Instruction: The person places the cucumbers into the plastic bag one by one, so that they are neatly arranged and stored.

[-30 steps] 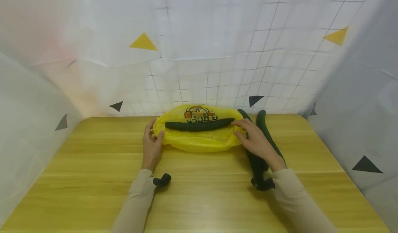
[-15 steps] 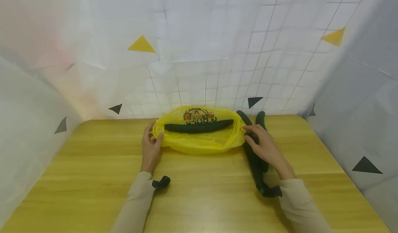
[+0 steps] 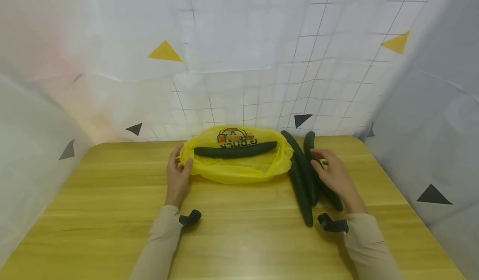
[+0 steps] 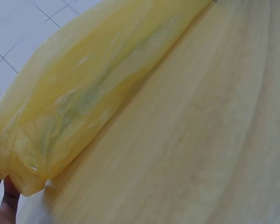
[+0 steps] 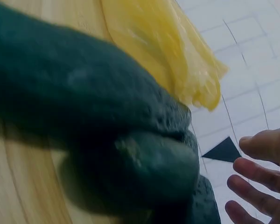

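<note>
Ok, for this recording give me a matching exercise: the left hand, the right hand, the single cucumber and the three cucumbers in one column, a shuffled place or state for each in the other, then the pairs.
Column one
1. left hand
2. right hand
3. single cucumber
4. three cucumbers

Column two
A. fingers parted, holding nothing
B. side by side on the table
C. gripping one end of the yellow bag
D. lying inside the open bag

Pairs: 1-C, 2-A, 3-D, 4-B

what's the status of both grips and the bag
Left grip holds bag. Right grip empty, beside three cucumbers. One cucumber inside bag. Nothing visibly in the way.
</note>
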A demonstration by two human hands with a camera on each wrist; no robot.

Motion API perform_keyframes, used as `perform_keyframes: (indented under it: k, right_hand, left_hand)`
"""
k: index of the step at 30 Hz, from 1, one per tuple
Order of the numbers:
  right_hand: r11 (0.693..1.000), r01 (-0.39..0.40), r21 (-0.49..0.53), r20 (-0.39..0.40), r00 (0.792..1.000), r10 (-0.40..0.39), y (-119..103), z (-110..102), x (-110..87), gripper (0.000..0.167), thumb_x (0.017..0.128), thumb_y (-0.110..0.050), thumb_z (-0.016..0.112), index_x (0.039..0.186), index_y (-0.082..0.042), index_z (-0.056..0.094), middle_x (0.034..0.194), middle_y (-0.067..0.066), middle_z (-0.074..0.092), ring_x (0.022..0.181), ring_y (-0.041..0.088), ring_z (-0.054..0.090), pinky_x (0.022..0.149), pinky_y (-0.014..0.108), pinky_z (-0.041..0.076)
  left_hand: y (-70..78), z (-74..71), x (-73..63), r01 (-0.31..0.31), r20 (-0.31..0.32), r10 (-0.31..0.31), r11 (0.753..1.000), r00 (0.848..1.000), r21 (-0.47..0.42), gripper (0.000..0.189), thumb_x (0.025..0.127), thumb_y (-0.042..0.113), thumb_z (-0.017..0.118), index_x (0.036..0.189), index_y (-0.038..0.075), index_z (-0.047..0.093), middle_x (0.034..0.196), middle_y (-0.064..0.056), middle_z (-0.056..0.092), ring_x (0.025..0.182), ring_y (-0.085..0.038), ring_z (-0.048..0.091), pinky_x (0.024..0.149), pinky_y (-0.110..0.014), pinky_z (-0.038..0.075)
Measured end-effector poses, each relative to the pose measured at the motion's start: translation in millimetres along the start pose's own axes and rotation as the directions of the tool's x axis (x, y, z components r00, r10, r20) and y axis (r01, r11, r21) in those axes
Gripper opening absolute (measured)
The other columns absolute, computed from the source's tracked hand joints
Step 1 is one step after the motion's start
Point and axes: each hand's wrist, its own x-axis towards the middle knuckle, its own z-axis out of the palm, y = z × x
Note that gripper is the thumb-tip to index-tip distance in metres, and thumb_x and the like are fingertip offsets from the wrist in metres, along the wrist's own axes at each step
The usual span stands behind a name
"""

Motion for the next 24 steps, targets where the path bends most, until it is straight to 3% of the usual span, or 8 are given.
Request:
perform_keyframes:
  k: [6, 9, 14, 17, 24]
  right_hand:
    - [0.996, -0.090, 0.012, 0.035, 0.995, 0.089, 4.7, -7.0, -2.2, 0.040, 0.096, -0.014, 0.053, 0.130, 0.006, 0.048, 0.127, 0.028, 0.048, 0.111, 0.044, 0.048, 0.091, 0.059, 0.041]
    - [0.984, -0.179, 0.028, 0.082, 0.981, 0.176, 10.6, -8.3, -3.6, 0.046, 0.098, -0.021, 0.052, 0.133, 0.007, 0.044, 0.128, 0.030, 0.046, 0.112, 0.046, 0.049, 0.091, 0.057, 0.043]
    - [0.952, -0.305, 0.001, 0.166, 0.939, 0.301, 19.7, -8.0, -6.4, 0.060, 0.098, -0.038, 0.048, 0.139, 0.005, 0.039, 0.131, 0.030, 0.048, 0.116, 0.047, 0.050, 0.090, 0.055, 0.046]
    - [0.938, -0.346, -0.017, 0.194, 0.919, 0.342, 21.2, -6.8, -6.8, 0.065, 0.097, -0.044, 0.046, 0.141, 0.003, 0.037, 0.133, 0.029, 0.047, 0.119, 0.046, 0.048, 0.091, 0.055, 0.045]
    - [0.923, -0.378, -0.074, 0.230, 0.894, 0.384, 24.0, -5.0, -7.2, 0.076, 0.095, -0.053, 0.043, 0.142, 0.006, 0.033, 0.137, 0.031, 0.043, 0.121, 0.048, 0.046, 0.094, 0.057, 0.043]
  left_hand:
    - [-16.7, -2.2, 4.5, -0.009, -0.017, 0.009, 1.000, 1.000, 0.006, 0.052, 0.093, 0.017, 0.059, 0.142, 0.023, 0.042, 0.128, -0.003, 0.049, 0.096, -0.013, 0.049, 0.070, -0.018, 0.046]
    - [-8.2, -2.8, 2.4, 0.003, -0.005, -0.003, 1.000, 1.000, -0.013, 0.053, 0.093, 0.012, 0.058, 0.143, 0.019, 0.040, 0.129, -0.009, 0.049, 0.097, -0.016, 0.050, 0.070, -0.019, 0.047]
    - [3.8, -1.7, -1.3, -0.007, 0.009, 0.007, 1.000, 1.000, -0.014, 0.053, 0.093, 0.008, 0.057, 0.143, 0.011, 0.040, 0.131, -0.015, 0.048, 0.098, -0.017, 0.048, 0.071, -0.017, 0.046]
    - [5.4, -0.9, -1.5, -0.008, 0.009, 0.008, 1.000, 1.000, -0.001, 0.053, 0.093, 0.008, 0.057, 0.143, 0.010, 0.040, 0.133, -0.015, 0.047, 0.097, -0.016, 0.048, 0.071, -0.016, 0.045]
    - [2.4, 0.7, 0.1, -0.028, 0.013, 0.028, 1.000, 1.000, -0.005, 0.053, 0.093, 0.009, 0.058, 0.142, 0.010, 0.040, 0.135, -0.014, 0.046, 0.097, -0.017, 0.048, 0.071, -0.016, 0.045]
